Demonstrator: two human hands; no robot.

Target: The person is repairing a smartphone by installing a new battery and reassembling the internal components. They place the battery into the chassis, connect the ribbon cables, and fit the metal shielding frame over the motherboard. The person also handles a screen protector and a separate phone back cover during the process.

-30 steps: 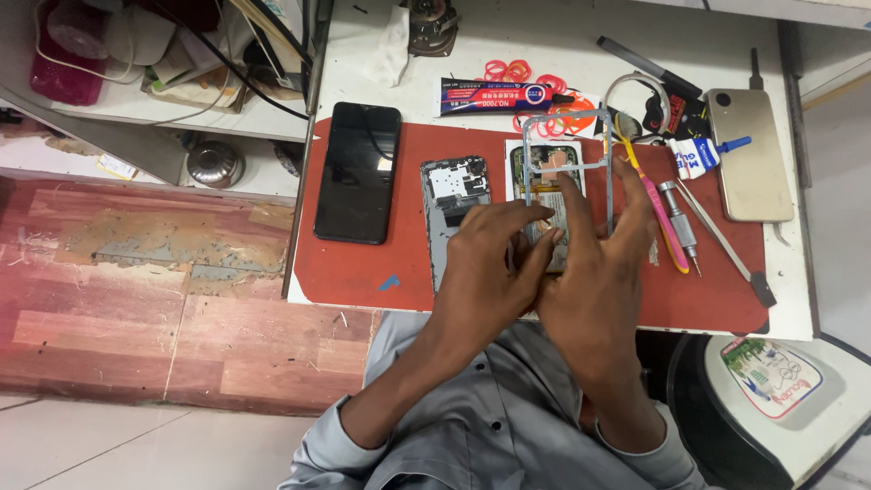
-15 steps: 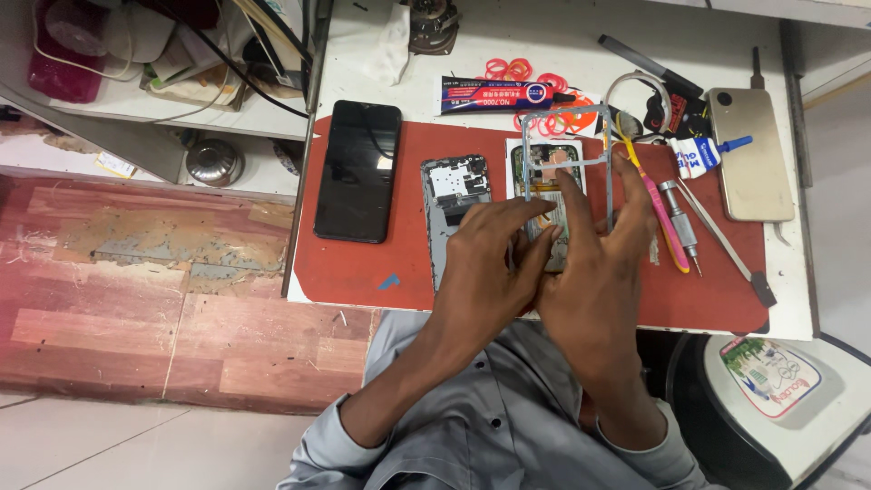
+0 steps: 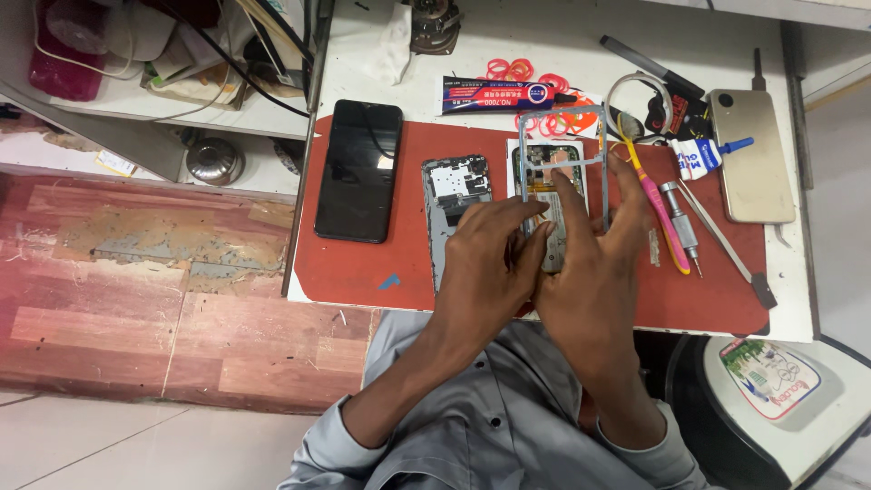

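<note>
Two hands on an opened phone
Left hand [image 3: 494,259] and right hand [image 3: 594,272] pinch a grey phone frame [image 3: 562,159] over the opened phone [image 3: 549,195] on the red mat [image 3: 363,263].

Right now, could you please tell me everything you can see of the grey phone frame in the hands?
The phone frame is a thin, grey-blue, open rectangle that looks like plastic or metal, with a crossbar near its top. It is held tilted above the opened phone on the red mat. The right hand grips its right edge; the left hand touches its lower left side.
</note>
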